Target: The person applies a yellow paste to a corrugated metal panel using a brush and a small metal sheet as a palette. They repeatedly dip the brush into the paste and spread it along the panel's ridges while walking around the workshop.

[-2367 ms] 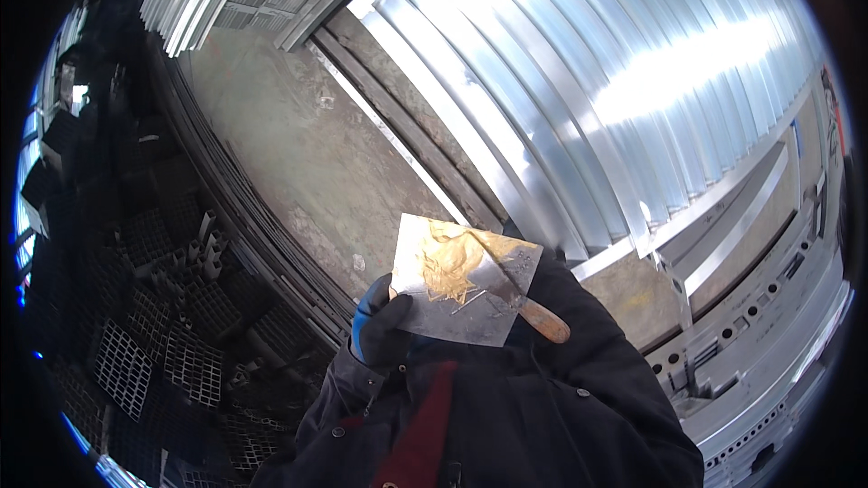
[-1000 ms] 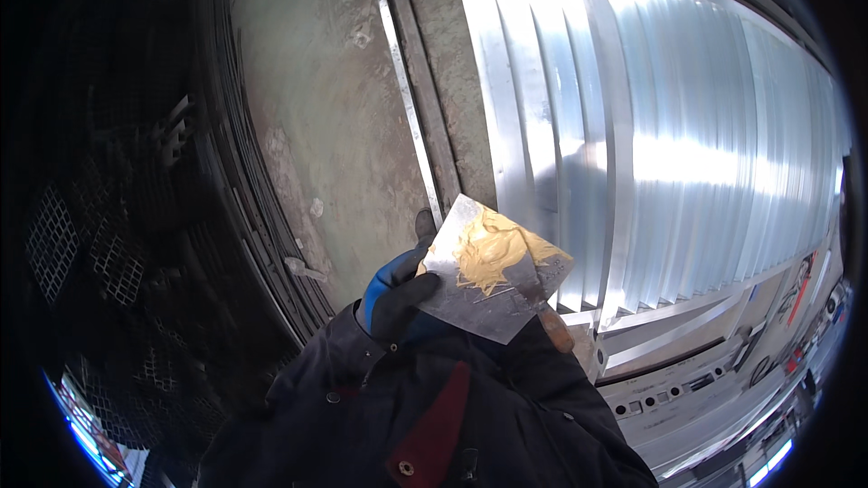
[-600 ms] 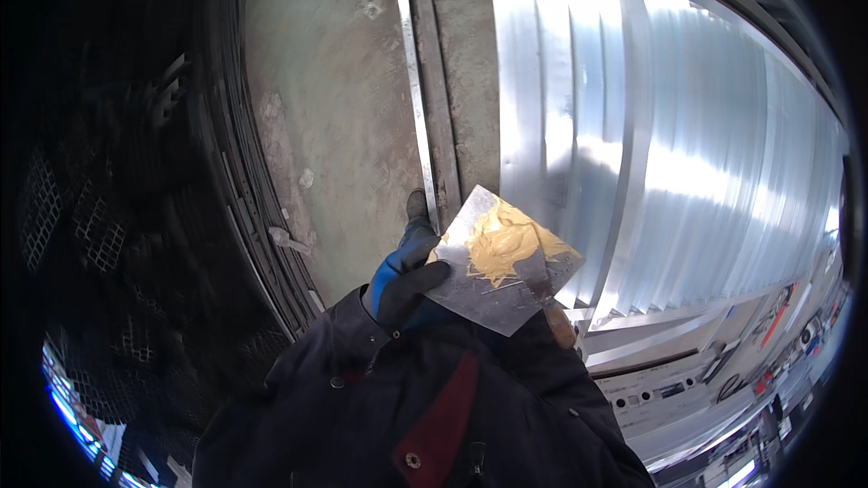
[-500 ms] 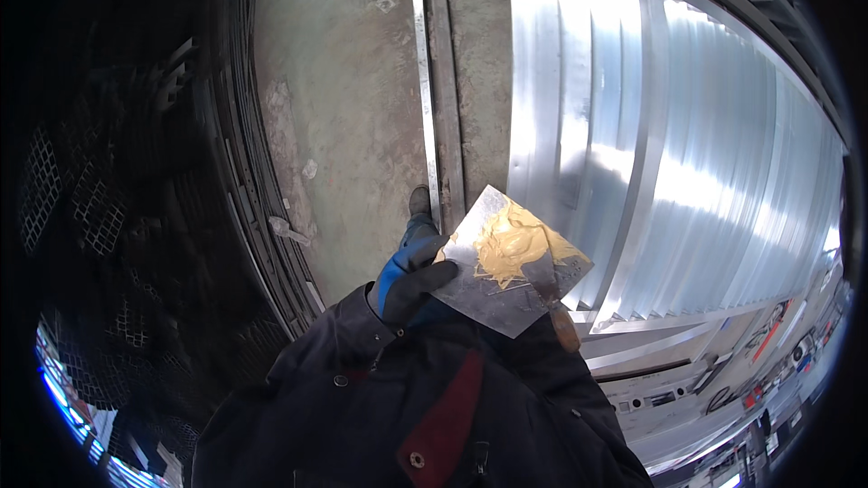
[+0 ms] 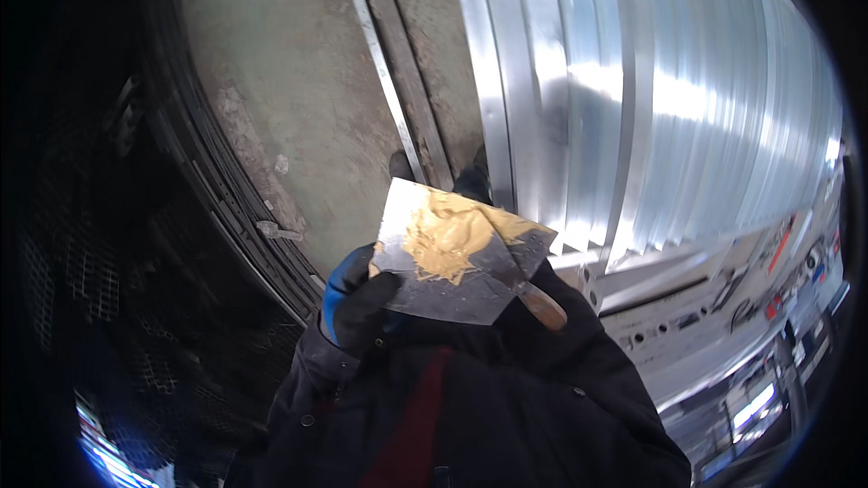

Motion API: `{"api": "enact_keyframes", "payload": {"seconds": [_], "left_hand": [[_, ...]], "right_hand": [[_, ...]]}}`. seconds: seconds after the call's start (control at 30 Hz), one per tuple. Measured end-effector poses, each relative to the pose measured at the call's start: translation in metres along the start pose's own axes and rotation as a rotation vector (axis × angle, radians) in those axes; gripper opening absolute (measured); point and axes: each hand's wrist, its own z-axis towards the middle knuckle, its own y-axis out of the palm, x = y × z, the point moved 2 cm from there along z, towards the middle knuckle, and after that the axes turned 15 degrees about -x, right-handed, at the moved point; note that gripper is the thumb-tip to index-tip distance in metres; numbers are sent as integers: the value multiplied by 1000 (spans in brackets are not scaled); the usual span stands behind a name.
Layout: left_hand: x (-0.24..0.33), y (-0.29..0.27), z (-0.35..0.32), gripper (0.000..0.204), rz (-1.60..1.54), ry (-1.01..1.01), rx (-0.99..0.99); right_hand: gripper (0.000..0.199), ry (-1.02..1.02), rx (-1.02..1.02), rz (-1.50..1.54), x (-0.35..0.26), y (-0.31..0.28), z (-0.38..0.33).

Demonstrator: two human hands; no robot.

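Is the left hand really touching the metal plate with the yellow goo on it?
Touching: the head view shows the left hand with its gloved thumb lying over the left side of the metal plate.
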Motion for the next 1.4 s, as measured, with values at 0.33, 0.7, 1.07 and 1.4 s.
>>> {"api": "enact_keyframes", "payload": {"seconds": [0.33, 0.7, 1.07, 1.4], "left_hand": [[6, -11, -3, 51, 92, -102, -47], [13, -44, -17, 47, 372, -19, -66], [28, -71, -69, 44, 464, 80, -216], [47, -113, -117, 48, 338, 181, -265]], "right_hand": [[51, -31, -85, 55, 17, -10, 25], [47, -496, -2, -832, -21, 148, -227], [58, -508, 179, -1507, 87, 346, -297], [34, -490, 106, -1672, 161, 379, -304]]}}
